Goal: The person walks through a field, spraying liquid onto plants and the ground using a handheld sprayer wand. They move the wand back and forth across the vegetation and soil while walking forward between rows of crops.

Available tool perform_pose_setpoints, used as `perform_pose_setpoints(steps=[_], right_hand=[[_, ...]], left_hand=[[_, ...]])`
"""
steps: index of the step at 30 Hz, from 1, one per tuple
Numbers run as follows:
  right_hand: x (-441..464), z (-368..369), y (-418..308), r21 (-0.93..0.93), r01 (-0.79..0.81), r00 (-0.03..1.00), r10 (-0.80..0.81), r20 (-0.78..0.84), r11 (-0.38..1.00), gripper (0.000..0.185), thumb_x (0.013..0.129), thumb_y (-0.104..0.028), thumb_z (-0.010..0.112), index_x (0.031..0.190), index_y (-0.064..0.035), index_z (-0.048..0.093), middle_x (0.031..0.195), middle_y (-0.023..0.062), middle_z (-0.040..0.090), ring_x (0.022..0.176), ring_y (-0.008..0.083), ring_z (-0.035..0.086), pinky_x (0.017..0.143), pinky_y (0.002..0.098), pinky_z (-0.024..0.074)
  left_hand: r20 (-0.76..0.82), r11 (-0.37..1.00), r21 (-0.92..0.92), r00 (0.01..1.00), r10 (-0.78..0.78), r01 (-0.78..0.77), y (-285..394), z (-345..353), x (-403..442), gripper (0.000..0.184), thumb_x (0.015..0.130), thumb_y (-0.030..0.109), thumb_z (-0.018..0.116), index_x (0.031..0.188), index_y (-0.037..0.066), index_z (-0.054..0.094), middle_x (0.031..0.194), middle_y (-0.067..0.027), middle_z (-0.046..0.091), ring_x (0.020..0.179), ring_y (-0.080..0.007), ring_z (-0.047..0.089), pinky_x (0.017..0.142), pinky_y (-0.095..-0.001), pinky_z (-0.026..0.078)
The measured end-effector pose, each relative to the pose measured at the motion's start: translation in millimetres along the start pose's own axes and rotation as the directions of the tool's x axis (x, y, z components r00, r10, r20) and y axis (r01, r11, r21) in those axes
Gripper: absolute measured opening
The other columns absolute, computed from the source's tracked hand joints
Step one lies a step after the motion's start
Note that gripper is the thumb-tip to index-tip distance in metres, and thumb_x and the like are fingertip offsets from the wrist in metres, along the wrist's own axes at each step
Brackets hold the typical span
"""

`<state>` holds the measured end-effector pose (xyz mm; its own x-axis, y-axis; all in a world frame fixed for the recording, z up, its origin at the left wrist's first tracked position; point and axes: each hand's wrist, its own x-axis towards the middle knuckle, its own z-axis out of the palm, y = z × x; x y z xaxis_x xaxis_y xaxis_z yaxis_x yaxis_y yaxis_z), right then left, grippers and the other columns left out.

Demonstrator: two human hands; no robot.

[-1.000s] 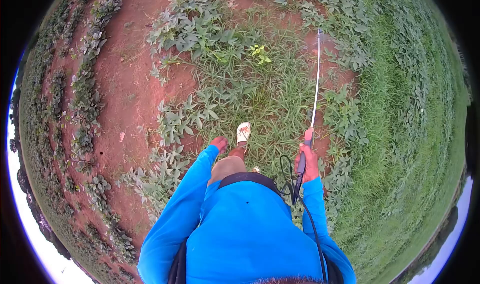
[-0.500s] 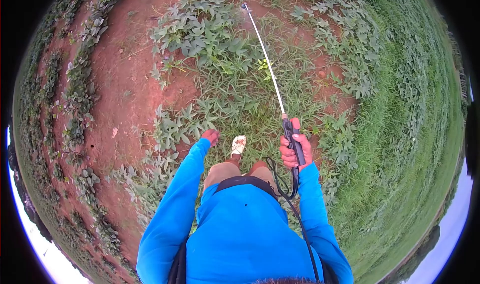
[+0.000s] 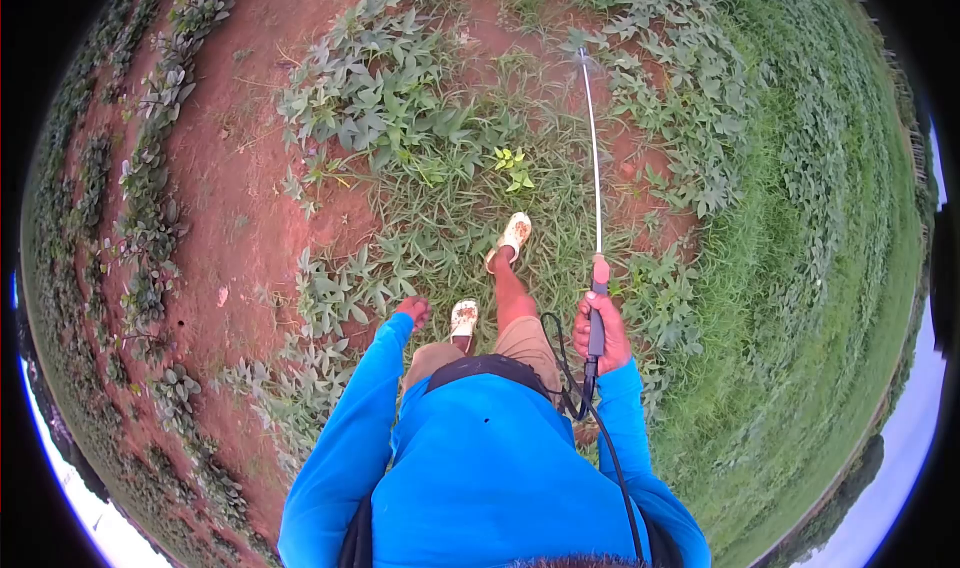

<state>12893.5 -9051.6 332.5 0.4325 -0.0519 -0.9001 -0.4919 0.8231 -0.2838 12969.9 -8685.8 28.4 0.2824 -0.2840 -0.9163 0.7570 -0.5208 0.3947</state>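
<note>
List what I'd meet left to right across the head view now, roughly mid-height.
Leafy crop row → bare red soil → left hand → rear pale shoe → front pale shoe → right hand gripping the long wand → green grassy strip.

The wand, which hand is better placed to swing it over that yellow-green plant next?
Probably your right hand: it grips the wand by its handle, and the tip points beyond the yellow-green plant. Your left hand hangs apart, away from the handle.
</note>
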Motion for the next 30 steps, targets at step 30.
perform_pose_setpoints(steps=[30], right_hand=[[144.1,69.2,-273.0,-0.045,-0.344,0.692,0.286,0.663,0.938,0.028,0.084,-0.038,0.052,0.077,-0.0123,0.042,0.056,-0.0041,0.033,0.039,0.0047,0.028,0.033,0.0199,0.0266]], left_hand=[[-0.153,0.969,0.246,0.988,0.019,0.019,332.9,10.8,79.3,0.030,0.084,0.034,0.050,0.093,0.007,0.057,0.065,-0.0048,0.057,0.045,-0.0131,0.049,0.038,-0.0272,0.036]])
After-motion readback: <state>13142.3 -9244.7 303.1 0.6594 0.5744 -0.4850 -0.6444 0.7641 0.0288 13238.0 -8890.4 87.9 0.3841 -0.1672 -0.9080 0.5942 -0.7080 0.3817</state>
